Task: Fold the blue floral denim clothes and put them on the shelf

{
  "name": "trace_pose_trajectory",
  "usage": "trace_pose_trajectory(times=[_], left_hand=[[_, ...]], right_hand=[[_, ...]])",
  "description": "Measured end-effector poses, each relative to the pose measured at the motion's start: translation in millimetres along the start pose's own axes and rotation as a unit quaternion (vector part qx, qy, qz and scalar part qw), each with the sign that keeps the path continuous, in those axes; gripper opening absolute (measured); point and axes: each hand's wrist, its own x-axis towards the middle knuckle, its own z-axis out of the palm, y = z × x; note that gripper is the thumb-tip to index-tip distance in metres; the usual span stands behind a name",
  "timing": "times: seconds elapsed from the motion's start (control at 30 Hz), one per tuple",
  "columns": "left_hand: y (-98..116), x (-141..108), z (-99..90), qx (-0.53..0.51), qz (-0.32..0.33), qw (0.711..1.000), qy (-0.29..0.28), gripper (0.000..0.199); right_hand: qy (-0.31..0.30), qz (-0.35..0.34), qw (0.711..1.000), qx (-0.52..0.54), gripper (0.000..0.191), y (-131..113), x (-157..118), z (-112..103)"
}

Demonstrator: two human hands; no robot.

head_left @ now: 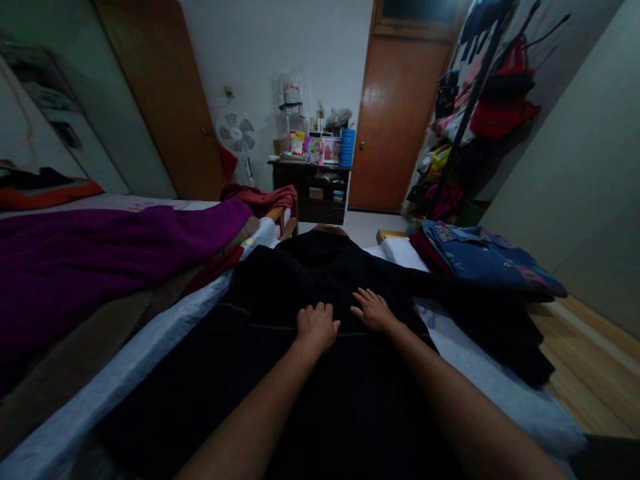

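Note:
A long black coat (370,393) is spread over the bed, its brown-edged collar (330,230) at the far end. One sleeve (500,327) stretches out to the right and hangs across the pale sheet. My left hand (317,327) rests on the middle of the coat near a light seam line, its fingers curled down onto the fabric. Just to its right, my right hand (373,310) lies flat on the same cloth with fingers spread. What is under the left fingertips is hidden, and the dark fabric shows few folds.
Folded clothes with a blue denim jacket (493,257) on top lie to the right. A purple cloth (125,253) covers the left side, beyond the pale sheet edge (150,373). Farther off are a fan (237,133), a dark cabinet (310,193), a wooden door (393,120) and hanging bags (505,113).

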Motion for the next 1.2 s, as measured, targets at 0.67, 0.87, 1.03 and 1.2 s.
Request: trace_pose_trajectory(times=[0.67,0.87,1.03,1.2], left_hand=[[3.0,46.8,39.9,-0.068,0.043,0.993,0.081,0.041],[1.2,52.3,43.9,-0.078,0.043,0.991,0.1,0.04],[1.2,53.0,54.0,-0.095,0.033,0.991,0.093,0.052],[0.9,54.6,61.2,-0.104,0.022,0.989,0.102,0.066]], right_hand=[[0.05,0.179,0.982,-0.018,0.033,86.0,147.1,-84.6],[-0.007,0.199,0.98,-0.016,0.03,95.7,170.0,-82.7],[-0.028,0.2,0.979,-0.027,0.029,91.0,176.3,-91.6],[0.022,0.207,0.977,-0.036,0.03,94.8,167.6,-101.2]])
